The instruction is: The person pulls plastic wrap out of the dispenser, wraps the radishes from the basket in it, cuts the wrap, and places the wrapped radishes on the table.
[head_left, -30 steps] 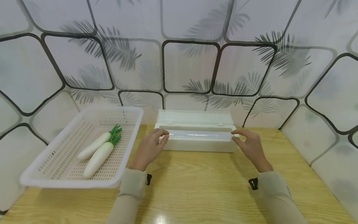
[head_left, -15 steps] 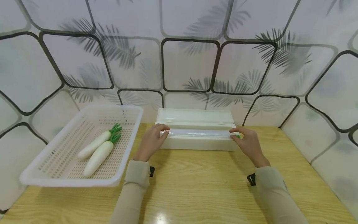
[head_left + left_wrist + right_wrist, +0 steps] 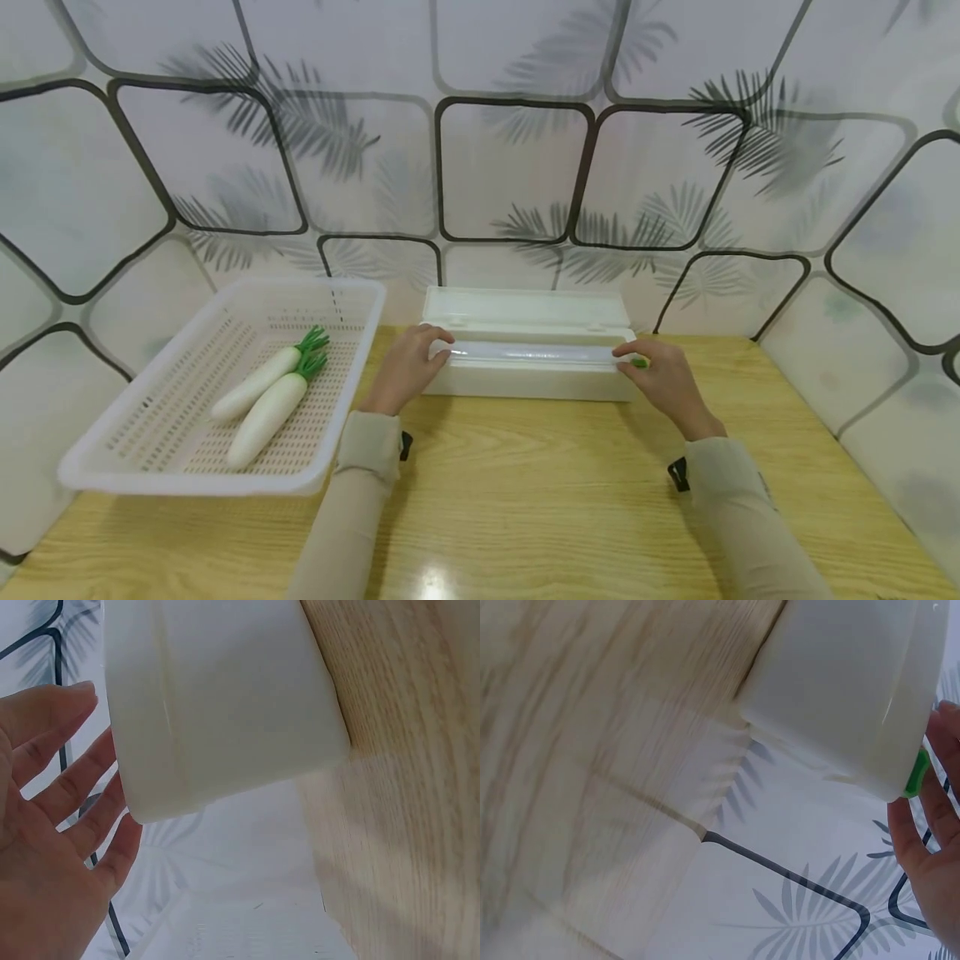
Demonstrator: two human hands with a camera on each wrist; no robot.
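A long white cling film dispenser [image 3: 525, 385] stands on the table with its lid [image 3: 525, 307] raised at the back. Inside it lies a shiny roll of cling film [image 3: 532, 353]. At the roll's left end, the thumb and index finger of my left hand [image 3: 407, 367] pinch it; the other fingers fan out behind the box [image 3: 225, 697] in the left wrist view. My right hand [image 3: 667, 379] pinches the right end likewise. Beside its fingers a small green piece [image 3: 916, 774] sticks out at the box's end. The fingertips' exact contact is partly hidden.
To the left is a white perforated basket [image 3: 187, 483] holding two white radishes [image 3: 268, 421] with green tops. The wooden table [image 3: 525, 500] runs back to a wall [image 3: 517, 175] patterned with leaves, close behind the dispenser.
Both hands have shifted slightly inward and up along the roll's ends, the left forearm moving a little right. The dispenser, basket and radishes keep their places.
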